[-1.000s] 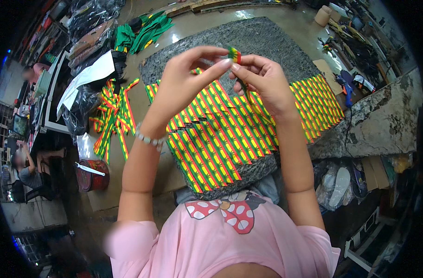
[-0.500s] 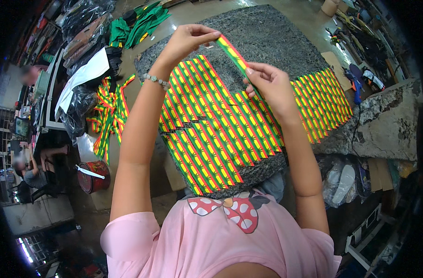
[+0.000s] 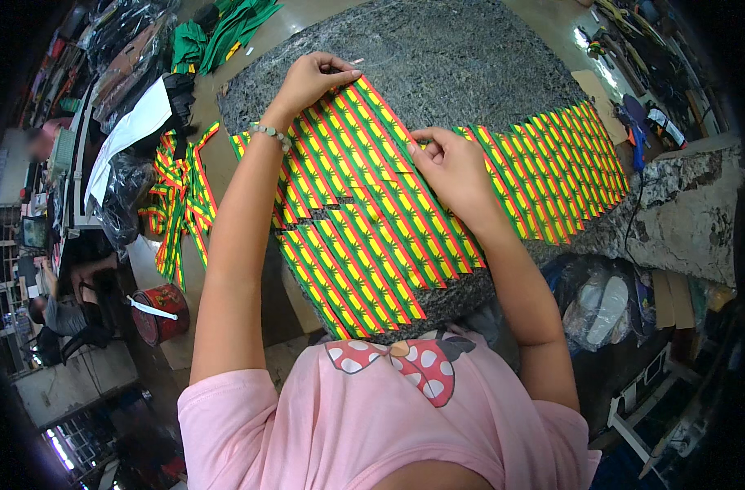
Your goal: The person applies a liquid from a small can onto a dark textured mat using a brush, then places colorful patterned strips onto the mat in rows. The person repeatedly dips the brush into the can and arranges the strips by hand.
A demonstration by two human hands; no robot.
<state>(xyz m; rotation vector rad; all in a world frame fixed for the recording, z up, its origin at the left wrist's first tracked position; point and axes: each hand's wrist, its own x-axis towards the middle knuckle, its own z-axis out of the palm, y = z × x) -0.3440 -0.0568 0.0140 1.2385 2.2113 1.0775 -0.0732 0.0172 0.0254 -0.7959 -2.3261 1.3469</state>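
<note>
My left hand (image 3: 313, 82), a beaded bracelet at its wrist, pinches the far end of a printed strip (image 3: 383, 106) in red, yellow and green with dark leaf shapes. Thumb and fingers of my right hand (image 3: 452, 167) close on the same strip nearer me. The strip is stretched straight between both hands, along the right edge of a block of matching strips (image 3: 327, 151). Those lie side by side in slanting rows on a dark grey rough-looking tabletop (image 3: 405, 45). More rows of strips (image 3: 560, 171) reach to the right, partly hidden by my right forearm.
Left of the table hang tangled strips (image 3: 179, 204), near a white sheet (image 3: 131, 143) and a red tin (image 3: 158, 314). Green cloth (image 3: 225, 37) lies beyond. At right are a broken concrete slab (image 3: 687, 216) and plastic-wrapped goods (image 3: 597, 306). People sit at far left.
The strip, held up in the air and tilted before, has come down against the laid rows. My left hand has lowered slightly; my right hand has moved left and nearer me.
</note>
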